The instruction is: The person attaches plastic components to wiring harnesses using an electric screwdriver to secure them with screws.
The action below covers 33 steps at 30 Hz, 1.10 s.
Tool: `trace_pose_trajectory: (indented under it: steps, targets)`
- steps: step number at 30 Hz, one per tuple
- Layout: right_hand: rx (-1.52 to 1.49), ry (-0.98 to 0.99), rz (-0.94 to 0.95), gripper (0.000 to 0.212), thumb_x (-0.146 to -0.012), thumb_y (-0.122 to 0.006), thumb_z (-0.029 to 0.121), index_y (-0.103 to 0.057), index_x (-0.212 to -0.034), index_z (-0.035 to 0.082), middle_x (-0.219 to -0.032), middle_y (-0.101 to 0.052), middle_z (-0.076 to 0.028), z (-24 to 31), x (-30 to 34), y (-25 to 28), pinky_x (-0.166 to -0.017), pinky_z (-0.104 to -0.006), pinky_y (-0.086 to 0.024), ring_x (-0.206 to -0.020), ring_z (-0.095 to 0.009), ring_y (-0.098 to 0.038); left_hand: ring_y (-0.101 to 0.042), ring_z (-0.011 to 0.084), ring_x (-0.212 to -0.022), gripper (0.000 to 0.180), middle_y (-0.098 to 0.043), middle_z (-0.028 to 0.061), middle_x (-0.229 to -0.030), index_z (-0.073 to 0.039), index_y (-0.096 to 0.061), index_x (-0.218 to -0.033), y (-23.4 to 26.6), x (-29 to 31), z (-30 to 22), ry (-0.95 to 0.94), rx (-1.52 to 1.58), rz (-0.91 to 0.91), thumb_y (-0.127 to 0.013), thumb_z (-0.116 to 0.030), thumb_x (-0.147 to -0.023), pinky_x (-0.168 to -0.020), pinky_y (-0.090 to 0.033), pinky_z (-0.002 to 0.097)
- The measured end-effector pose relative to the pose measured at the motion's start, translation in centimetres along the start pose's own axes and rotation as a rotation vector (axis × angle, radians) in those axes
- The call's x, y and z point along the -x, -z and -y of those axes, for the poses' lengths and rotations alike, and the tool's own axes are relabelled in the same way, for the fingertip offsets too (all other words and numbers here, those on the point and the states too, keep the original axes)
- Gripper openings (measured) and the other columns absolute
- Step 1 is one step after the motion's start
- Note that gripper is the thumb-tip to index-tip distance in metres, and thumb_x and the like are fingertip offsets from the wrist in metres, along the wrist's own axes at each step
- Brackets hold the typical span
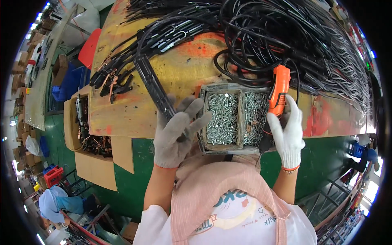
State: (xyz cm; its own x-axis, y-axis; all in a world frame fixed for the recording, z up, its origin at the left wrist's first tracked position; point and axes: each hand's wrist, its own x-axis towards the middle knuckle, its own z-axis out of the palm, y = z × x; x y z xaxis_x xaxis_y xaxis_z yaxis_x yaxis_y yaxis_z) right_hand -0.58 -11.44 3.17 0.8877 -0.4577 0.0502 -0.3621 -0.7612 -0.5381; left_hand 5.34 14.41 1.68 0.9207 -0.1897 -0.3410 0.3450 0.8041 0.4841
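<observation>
My left hand (176,131), in a greyish work glove, is closed round the lower end of a long black plastic handle (152,83). It looks like a welding electrode holder, tilted up to the left, with a black cable leaving its top end. My right hand (288,136), in a white glove, grips an orange and black electric screwdriver (279,90) between thumb and fingers. Its thin bit points down towards me. Between my hands a worn box (240,151) sits at the table's near edge. Small silvery screws (221,118) fill its two compartments.
On the worn yellow table (179,69) lie black cables (261,41), more black handles (175,34) and copper-coloured parts (112,83). Left of the table, a cardboard box (94,163) holds copper parts. A red stool (92,48) stands behind it. Another person (67,204) is at the lower left.
</observation>
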Motion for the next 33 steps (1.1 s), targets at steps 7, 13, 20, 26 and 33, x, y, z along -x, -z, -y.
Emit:
trace_pose_trajectory:
  steps: [7, 13, 20, 26, 33]
  targets:
    - [-0.746, -0.206, 0.087, 0.071, -0.089, -0.067, 0.011, -0.031, -0.149, 0.002, -0.099, -0.061, -0.008, 0.4, -2.1, -2.1, -0.064, -0.0258, -0.050, -0.072, -0.012, -0.059, -0.062, 0.0177, -0.075, 0.033, -0.058, 0.0083, -0.091, -0.017, -0.045, -0.119, -0.9, -2.9, 1.0, 0.068, 0.054, 0.070, -0.055, 0.002, -0.095, -0.060, -0.055, 0.0306]
    - [-1.553, 0.102, 0.094, 0.053, -0.084, -0.067, 0.020, -0.046, -0.127, -0.002, -0.096, -0.060, -0.011, -2.3, -2.4, -0.4, -0.066, -0.0322, -0.052, -0.078, -0.020, -0.062, -0.037, 0.0044, -0.055, 0.009, -0.041, -0.0035, -0.074, -0.013, -0.053, -0.094, 0.7, -1.9, 1.1, 0.154, -0.048, 0.046, -0.055, -0.017, -0.102, -0.041, -0.030, 0.0194]
    - [-2.107, 0.527, 0.189, 0.067, -0.093, -0.057, 0.005, -0.025, -0.151, 0.011, -0.148, -0.038, -0.016, 4.3, -3.6, 0.2, -0.081, -0.0457, -0.058, -0.102, -0.023, -0.056, -0.034, 0.0051, -0.046, 0.016, -0.042, -0.0044, -0.068, -0.018, -0.057, -0.115, -0.9, -1.4, 0.9, 0.137, 0.019, -0.004, -0.056, -0.027, -0.101, -0.035, -0.027, 0.0207]
    - [-1.792, 0.293, 0.173, 0.076, -0.083, -0.067, -0.002, -0.025, -0.146, 0.002, -0.076, -0.058, -0.009, 6.7, -1.7, -3.2, -0.055, -0.0370, -0.052, -0.060, -0.022, -0.058, -0.036, 0.0048, -0.043, 0.028, -0.045, -0.0049, -0.066, -0.018, -0.053, -0.122, -1.2, -2.4, 1.0, 0.112, -0.250, -0.179, -0.063, -0.015, -0.095, -0.034, -0.029, 0.0213]
    - [-1.680, 0.240, 0.127, 0.066, -0.084, -0.064, -0.006, -0.029, -0.140, -0.001, -0.080, -0.061, -0.013, 7.7, -0.9, -4.6, -0.058, -0.0388, -0.053, -0.061, -0.025, -0.061, -0.036, 0.0049, -0.042, 0.033, -0.047, -0.0036, -0.067, -0.017, -0.050, -0.125, -1.3, -2.3, 1.0, 0.107, -0.275, -0.221, -0.063, -0.012, -0.095, -0.034, -0.029, 0.0210]
